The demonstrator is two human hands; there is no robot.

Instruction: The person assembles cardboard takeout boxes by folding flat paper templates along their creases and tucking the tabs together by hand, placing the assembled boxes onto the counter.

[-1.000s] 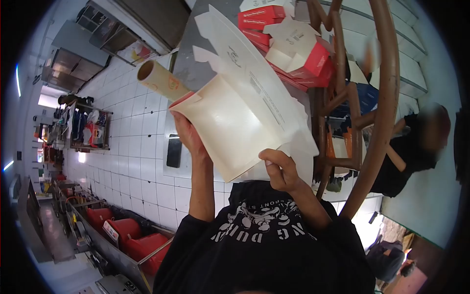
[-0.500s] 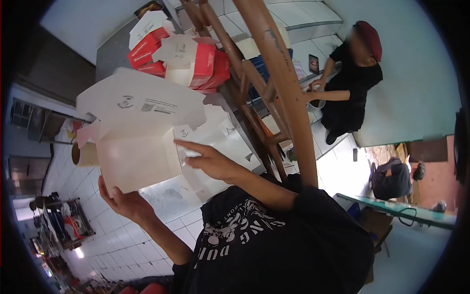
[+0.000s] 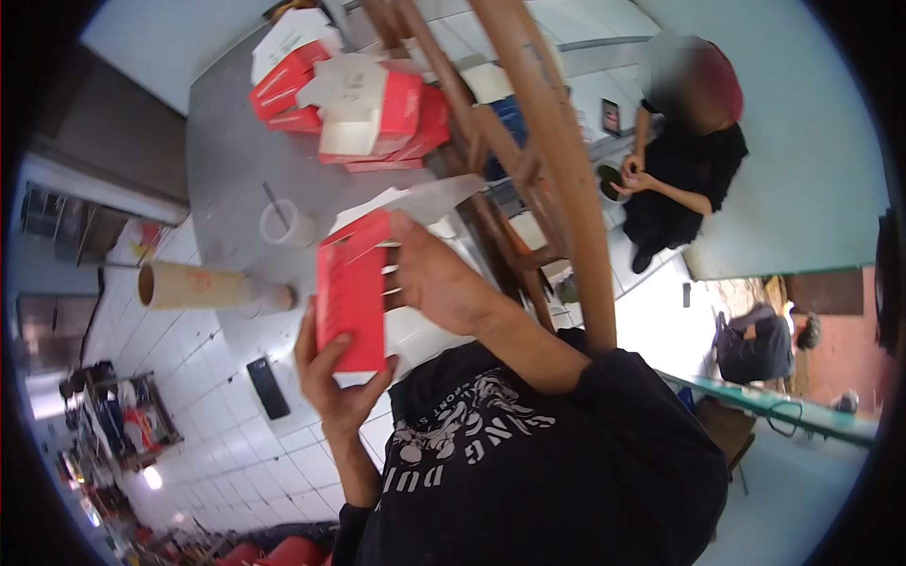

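A paper food box [image 3: 355,302], red outside and pale inside, is held up in front of my chest with its red side turned to me. My left hand [image 3: 338,377] grips its lower part, thumb and fingers around the edges. My right hand [image 3: 439,283] is at its right upper edge, thumb near the top corner, with the fingers bent in and partly hidden by the box. Below my right hand lie white carton sheets [image 3: 420,330], largely covered by my arm. Folded red and white boxes [image 3: 396,108] are piled at the table's far end.
The grey table [image 3: 222,141] also holds a plastic cup with a straw [image 3: 288,226], a pale cylinder [image 3: 189,286] and a black phone [image 3: 268,388]. A brown wooden railing [image 3: 557,141] runs along the right. Beyond it sits a person in black [image 3: 694,151] with a bowl [image 3: 612,181].
The box has turned from its open, pale inside to its red outside and moved right. My left hand has shifted right and up with it; my right hand has closed on its edge.
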